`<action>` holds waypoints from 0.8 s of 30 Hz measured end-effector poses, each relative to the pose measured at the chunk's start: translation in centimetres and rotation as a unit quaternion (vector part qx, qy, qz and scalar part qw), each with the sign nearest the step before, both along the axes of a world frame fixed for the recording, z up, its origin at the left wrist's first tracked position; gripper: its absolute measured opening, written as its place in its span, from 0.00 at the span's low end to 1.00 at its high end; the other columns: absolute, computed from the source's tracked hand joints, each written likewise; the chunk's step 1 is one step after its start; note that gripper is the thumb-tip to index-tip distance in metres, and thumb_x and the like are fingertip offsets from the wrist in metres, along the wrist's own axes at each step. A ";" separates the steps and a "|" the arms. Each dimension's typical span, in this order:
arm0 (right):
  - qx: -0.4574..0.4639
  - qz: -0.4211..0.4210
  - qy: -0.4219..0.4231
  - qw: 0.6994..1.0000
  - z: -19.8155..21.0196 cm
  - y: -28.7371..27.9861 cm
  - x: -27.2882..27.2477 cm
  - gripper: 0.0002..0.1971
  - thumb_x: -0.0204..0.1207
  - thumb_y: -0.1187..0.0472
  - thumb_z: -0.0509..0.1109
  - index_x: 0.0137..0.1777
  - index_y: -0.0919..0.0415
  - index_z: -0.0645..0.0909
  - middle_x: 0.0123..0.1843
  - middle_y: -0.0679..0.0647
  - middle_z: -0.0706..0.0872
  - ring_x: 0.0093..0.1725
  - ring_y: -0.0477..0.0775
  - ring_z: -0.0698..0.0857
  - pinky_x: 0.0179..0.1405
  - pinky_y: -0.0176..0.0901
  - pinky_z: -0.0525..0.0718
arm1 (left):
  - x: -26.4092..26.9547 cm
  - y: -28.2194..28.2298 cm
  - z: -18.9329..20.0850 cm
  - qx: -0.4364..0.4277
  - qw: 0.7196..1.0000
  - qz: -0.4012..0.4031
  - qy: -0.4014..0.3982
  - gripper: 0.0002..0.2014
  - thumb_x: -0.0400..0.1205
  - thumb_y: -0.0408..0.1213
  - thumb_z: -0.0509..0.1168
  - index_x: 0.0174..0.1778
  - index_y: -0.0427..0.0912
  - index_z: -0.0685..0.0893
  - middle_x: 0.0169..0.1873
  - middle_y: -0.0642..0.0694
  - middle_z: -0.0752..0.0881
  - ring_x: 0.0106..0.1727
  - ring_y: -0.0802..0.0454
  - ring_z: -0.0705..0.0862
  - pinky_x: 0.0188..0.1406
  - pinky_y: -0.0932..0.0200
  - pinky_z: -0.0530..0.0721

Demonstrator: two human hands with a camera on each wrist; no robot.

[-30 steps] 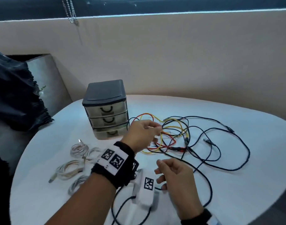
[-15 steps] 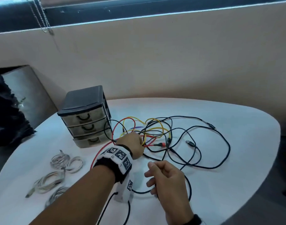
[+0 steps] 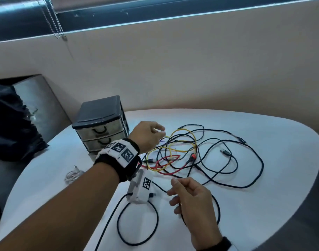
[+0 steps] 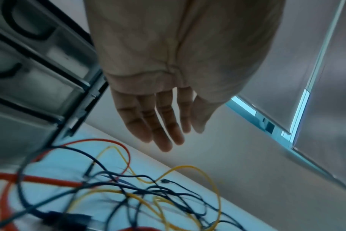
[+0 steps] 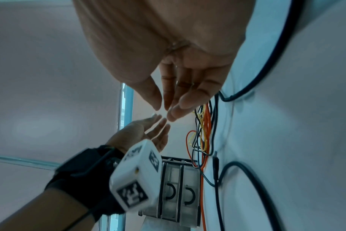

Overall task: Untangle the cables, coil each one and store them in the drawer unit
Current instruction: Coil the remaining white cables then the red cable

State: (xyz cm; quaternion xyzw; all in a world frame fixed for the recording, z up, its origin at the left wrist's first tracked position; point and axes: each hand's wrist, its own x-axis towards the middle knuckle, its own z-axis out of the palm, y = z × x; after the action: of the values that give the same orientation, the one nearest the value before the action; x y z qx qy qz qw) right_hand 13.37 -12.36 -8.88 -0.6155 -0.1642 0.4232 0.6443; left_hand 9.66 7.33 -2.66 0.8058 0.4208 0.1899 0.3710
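A tangle of cables lies mid-table: yellow cable [image 3: 182,142], red cable [image 3: 167,159] and long black cables [image 3: 233,160] looping right. The grey three-drawer unit [image 3: 100,127] stands left of it, drawers closed. My left hand [image 3: 160,133] hovers above the tangle's left edge beside the unit; in the left wrist view its fingers [image 4: 162,132] are straight and hold nothing. My right hand [image 3: 173,190] hangs nearer me over a black cable loop [image 3: 137,223], its fingers [image 5: 169,109] relaxed, nothing between them.
A coiled white cable [image 3: 73,175] lies left of my forearm on the white oval table [image 3: 264,205]. A beige wall runs close behind the table. A dark cushion [image 3: 12,124] lies off the left edge. A loose USB plug [image 3: 225,152] lies at right.
My left hand has lifted out of the tangle and its fingers have straightened, letting the cables go. The right hand has stayed near the front.
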 end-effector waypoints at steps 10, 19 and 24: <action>-0.001 0.003 -0.028 1.000 -0.4 0.6 -1.6 0.06 0.79 0.60 0.73 0.43 0.62 0.87 0.33 0.57 0.90 0.27 0.47 0.82 0.25 0.39 0.79 | -6.0 -1.2 -3.1 0.002 0.902 0.025 0.431 0.16 0.81 0.49 0.69 0.49 0.37 0.84 0.42 0.43 0.87 0.45 0.46 0.87 0.43 0.57 0.85; -0.011 0.019 -0.045 0.999 -0.6 1.0 -2.3 0.06 0.79 0.61 0.73 0.42 0.62 0.88 0.34 0.57 0.91 0.29 0.50 0.83 0.27 0.42 0.80 | -8.8 0.6 -4.0 0.023 0.896 0.104 0.430 0.06 0.83 0.34 0.61 0.52 0.38 0.81 0.58 0.39 0.86 0.58 0.41 0.85 0.57 0.51 0.84; 0.005 0.029 -0.077 0.997 0.6 0.8 -2.7 0.05 0.79 0.61 0.72 0.43 0.61 0.87 0.34 0.55 0.91 0.29 0.48 0.83 0.28 0.41 0.80 | -8.2 0.0 -3.3 -0.020 0.934 0.066 0.350 0.10 0.85 0.32 0.58 0.51 0.31 0.83 0.52 0.36 0.87 0.55 0.41 0.88 0.46 0.54 0.84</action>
State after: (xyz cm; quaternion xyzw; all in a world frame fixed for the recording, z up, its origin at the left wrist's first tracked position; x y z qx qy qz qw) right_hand 10.69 -11.58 -8.32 -0.6378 -0.2331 0.3928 0.6201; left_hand 1.43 7.31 -5.91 0.7839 0.5800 -0.0887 0.2028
